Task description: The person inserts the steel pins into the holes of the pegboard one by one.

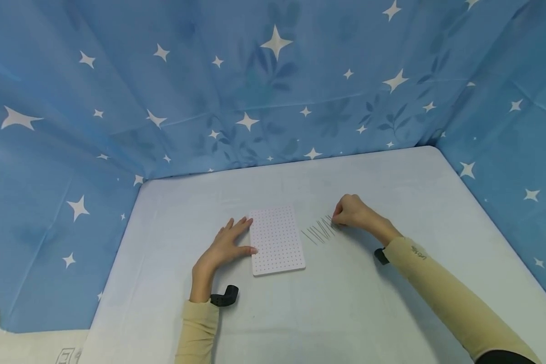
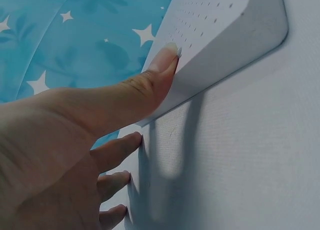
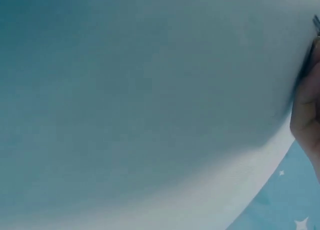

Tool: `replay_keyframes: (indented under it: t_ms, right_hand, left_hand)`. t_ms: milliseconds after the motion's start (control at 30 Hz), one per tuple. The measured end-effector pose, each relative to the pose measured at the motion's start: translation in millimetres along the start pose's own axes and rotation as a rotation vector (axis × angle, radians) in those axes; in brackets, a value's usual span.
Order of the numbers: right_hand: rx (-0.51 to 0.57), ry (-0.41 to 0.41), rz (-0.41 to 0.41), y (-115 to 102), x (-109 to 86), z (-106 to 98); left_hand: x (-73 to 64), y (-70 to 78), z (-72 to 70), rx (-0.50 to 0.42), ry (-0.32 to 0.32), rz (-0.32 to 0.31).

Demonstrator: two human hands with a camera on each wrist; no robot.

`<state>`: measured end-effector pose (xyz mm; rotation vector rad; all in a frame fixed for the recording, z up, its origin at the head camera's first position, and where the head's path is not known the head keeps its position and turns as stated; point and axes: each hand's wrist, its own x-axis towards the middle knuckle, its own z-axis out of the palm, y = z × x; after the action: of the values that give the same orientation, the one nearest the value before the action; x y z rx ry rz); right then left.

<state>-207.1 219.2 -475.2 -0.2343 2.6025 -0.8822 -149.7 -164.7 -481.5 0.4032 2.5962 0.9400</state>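
Observation:
A white board (image 1: 277,241) with rows of small holes lies flat on the table. My left hand (image 1: 227,243) rests at its left side with fingers spread; in the left wrist view the thumb (image 2: 162,62) presses on the board's top edge and the other fingertips touch the table. Right of the board lie several thin dark sticks (image 1: 317,232) in a slanting row. At the row's right end my right hand (image 1: 352,211) has its fingers curled and pinches one thin stick (image 3: 316,23), of which only a short tip shows in the right wrist view.
The table has a white cover (image 1: 336,313). Blue curtains (image 1: 186,86) with white stars hang behind it and along both sides. Each wrist wears a black camera mount, the left one (image 1: 225,296) just below the board's lower left corner.

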Motion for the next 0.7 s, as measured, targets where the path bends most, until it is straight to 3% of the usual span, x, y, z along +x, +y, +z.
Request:
replay_keyframes:
  t_ms: [200, 700]
  right_hand:
    - [-0.006, -0.035, 0.03, 1, 0.6, -3]
    - [0.136, -0.035, 0.008, 15, -0.6, -5]
  left_hand:
    - [-0.5, -1.0, 0.5, -0.013, -0.003, 0.013]
    - [1.0, -3.2, -0.5, -0.017, 0.017, -0.007]
